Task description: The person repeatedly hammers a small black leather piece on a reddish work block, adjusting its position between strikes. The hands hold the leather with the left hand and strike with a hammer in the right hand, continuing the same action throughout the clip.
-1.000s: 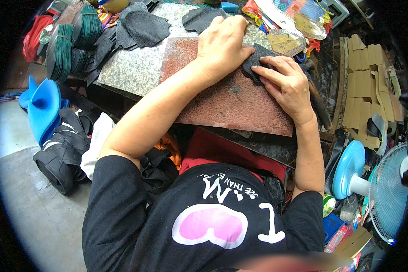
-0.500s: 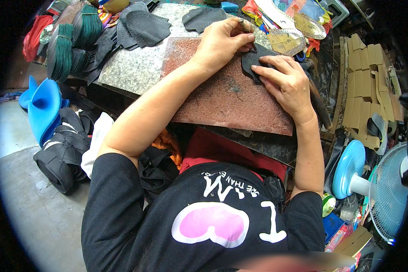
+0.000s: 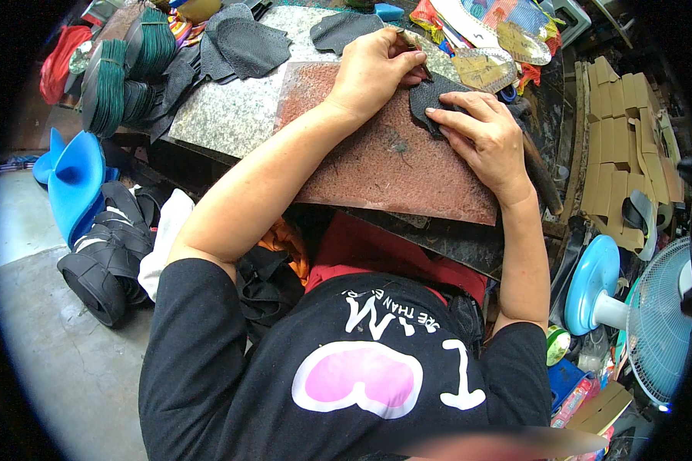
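black piece [image 3: 424, 100] lies between hands, long axis unclear | right hand [image 3: 487, 140] nearer, half-open, fingertips upon it | left hand [image 3: 381, 71] pinches thin tool [image 3: 428, 75] beside it

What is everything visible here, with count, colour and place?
Board: one, reddish, tabletop centre
Textured piece: one, black, on board
Slim tool: one, dark tip, near that piece
Slab: one, speckled grey, beyond board
Loose pieces: several, black, on slab
Cord bundles: several, green, upper left
Curved sheets: two or more, blue, left
Strapped bundle: one, black, left
Cardboard pieces: many, tan, right
Fan: one, blue and white, lower right
Clutter: uncountable, mixed, lower right
Left hand: one, bare, holding tool
Right hand: one, bare, on textured piece
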Demonstrator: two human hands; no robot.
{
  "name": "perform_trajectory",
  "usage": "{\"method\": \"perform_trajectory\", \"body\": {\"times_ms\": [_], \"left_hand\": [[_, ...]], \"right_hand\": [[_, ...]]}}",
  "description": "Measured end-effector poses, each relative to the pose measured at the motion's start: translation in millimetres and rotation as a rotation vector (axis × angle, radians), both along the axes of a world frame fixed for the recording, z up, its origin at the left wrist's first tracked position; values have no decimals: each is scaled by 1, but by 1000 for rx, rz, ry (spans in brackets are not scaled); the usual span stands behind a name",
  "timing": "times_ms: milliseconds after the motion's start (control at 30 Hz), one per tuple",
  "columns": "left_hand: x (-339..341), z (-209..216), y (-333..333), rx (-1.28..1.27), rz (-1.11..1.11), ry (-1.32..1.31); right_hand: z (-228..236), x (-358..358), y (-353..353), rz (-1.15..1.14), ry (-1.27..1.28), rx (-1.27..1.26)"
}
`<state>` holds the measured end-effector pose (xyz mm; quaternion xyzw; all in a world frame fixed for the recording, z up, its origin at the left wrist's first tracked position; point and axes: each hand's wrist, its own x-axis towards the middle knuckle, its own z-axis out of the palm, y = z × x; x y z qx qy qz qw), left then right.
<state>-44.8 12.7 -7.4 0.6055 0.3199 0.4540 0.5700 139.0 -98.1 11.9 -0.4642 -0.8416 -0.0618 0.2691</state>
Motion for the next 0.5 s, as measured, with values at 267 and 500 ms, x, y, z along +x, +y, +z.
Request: {"method": "perform_trajectory", "body": {"times_ms": [267, 500], "left_hand": [[1, 5, -7, 538, 93, 341], [12, 12, -10, 862, 154, 410]], "right_hand": [[16, 71, -29, -392, 159, -227], [-25, 108, -74, -829, 16, -251]]}}
